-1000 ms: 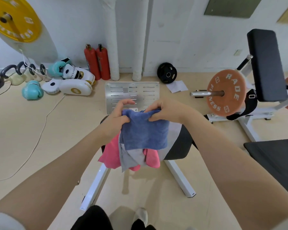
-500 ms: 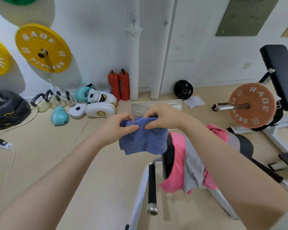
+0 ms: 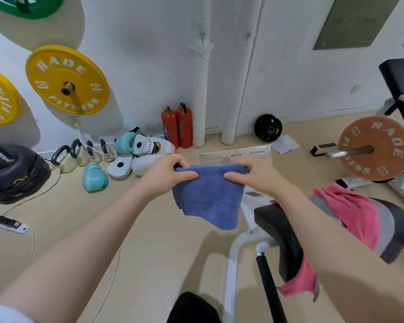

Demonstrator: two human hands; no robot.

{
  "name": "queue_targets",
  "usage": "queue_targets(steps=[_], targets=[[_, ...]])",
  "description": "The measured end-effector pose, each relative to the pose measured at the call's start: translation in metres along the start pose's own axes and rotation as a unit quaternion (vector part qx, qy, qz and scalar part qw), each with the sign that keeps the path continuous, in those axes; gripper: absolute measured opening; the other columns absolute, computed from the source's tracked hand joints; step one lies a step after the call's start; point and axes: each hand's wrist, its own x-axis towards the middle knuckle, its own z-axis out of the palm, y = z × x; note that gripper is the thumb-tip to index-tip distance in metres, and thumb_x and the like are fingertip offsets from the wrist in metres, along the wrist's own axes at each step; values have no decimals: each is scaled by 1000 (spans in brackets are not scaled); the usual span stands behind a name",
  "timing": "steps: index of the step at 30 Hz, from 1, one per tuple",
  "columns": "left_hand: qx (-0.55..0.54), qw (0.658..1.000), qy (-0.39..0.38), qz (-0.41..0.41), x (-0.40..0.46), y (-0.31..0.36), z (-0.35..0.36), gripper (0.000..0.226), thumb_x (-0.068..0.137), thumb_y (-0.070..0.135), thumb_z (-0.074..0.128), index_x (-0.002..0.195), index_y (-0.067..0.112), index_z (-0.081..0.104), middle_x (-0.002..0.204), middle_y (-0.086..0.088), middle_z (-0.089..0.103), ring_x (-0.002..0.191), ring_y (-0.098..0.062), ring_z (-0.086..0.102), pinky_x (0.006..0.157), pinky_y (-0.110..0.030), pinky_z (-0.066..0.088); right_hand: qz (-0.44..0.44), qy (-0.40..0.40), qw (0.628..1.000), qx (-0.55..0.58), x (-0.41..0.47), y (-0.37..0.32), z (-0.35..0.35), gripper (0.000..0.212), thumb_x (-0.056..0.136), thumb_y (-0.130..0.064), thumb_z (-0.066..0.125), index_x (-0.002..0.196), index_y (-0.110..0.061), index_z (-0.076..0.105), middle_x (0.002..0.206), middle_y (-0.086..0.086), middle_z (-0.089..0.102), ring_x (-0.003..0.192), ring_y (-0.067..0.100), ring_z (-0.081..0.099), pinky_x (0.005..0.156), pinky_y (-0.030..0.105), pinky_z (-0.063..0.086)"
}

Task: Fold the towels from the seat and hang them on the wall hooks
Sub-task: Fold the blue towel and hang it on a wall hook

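Head view: both hands' fingers (image 3: 187,174) pinch the blue towel (image 3: 210,197).

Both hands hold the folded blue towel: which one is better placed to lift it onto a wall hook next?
Probably the right hand. It pinches the blue towel at its right top corner, roughly below the two wall hooks; the left hand grips the corner farther left. The margin is small.

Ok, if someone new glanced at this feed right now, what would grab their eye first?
Probably the blue towel, stretched mid-frame between the left hand and the right hand, which pinch its top edge above the floor. Next, the pink towel draped over the bench seat at lower right. Then the yellow weight plate on the wall, upper left.
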Motion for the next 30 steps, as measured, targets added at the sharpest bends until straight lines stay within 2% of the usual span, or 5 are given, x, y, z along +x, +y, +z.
queue_targets(steps=[9, 13, 19, 25, 30], targets=[[57, 996, -61, 24, 173, -35, -57, 22, 87, 26, 62, 99, 9, 66, 93, -7, 66, 81, -14, 55, 72, -27, 41, 28, 65, 957, 280, 183, 16, -3, 40, 88, 3, 54, 115, -25, 43, 98, 1, 62, 88, 14, 59, 82, 29, 50], [81, 992, -82, 48, 277, -32, -92, 23, 90, 23, 56, 91, 1, 65, 85, -11, 58, 74, -17, 48, 65, -27, 36, 39, 103, 971, 211, 285, 19, -33, 22, 89, -2, 53, 111, -6, 56, 100, 8, 63, 96, 18, 58, 91, 36, 48], [140, 985, -30, 97, 402, -29, -128, 23, 90, 23, 46, 87, 6, 62, 81, -9, 61, 80, -28, 55, 70, -36, 42, -30, 159, 979, 125, 393, -1, -63, 17, 96, -10, 44, 107, -21, 51, 82, -19, 55, 74, -11, 54, 74, 9, 41], [33, 980, -153, 122, 505, -1, -140, 39, 81, 45, 53, 114, 25, 55, 108, 8, 64, 99, -10, 59, 84, -27, 46, -60, 205, 974, 71, 481, -8, -92, 20, 98, -14, 40, 114, -21, 51, 86, -18, 58, 85, 7, 58, 79, 18, 45], [17, 976, -116, 182, 608, 9, -149, 19, 94, 26, 49, 109, 17, 56, 102, 5, 61, 92, -11, 54, 75, -15, 40, -35, 255, 960, 108, 567, 11, -121, 27, 94, -19, 47, 118, -31, 42, 99, -4, 64, 94, 7, 60, 83, 20, 45]])
